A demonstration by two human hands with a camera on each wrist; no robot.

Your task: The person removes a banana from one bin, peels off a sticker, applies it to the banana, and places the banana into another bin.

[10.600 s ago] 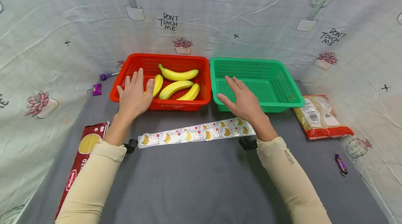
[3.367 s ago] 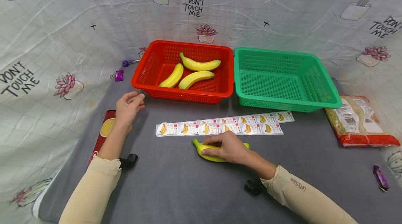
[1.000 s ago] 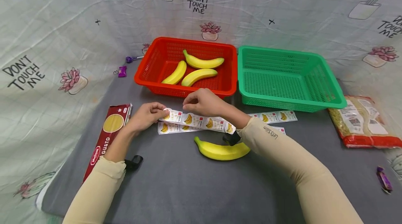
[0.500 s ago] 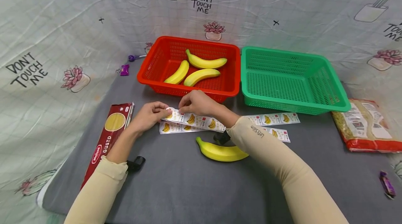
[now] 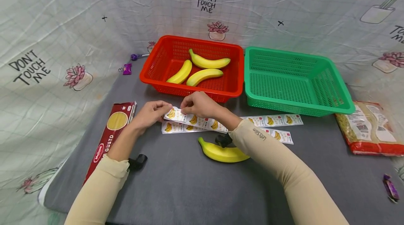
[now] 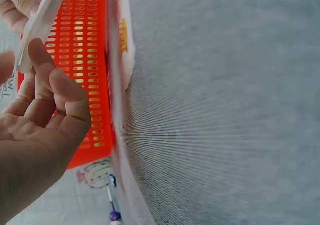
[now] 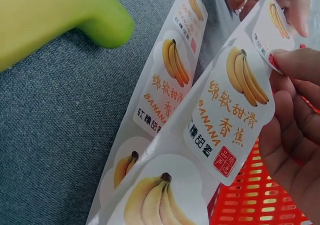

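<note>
Both hands hold the left end of a lifted strip of banana stickers (image 5: 195, 120), just in front of the red basket (image 5: 151, 74). My left hand (image 5: 153, 112) pinches the strip's end (image 6: 42, 20). My right hand (image 5: 197, 104) pinches a sticker on it (image 7: 232, 110). A second sticker strip (image 5: 178, 128) lies flat beneath. One loose yellow banana (image 5: 221, 153) lies on the grey table near my right forearm; its green tip (image 7: 107, 22) shows in the right wrist view. Three bananas (image 5: 202, 74) lie in the red basket.
An empty green basket (image 5: 296, 104) stands right of the red one. A red spaghetti box (image 5: 110, 134) lies at the left, a bag of grain (image 5: 369, 130) at the right. Purple candies (image 5: 127, 68) (image 5: 390, 187) and a purple pen (image 5: 139, 56) lie about. Printed cloth walls enclose the table.
Since a second ago my right hand has slid left along the strip toward my left hand, and the strip's end is raised a little more. The loose banana has stayed put.
</note>
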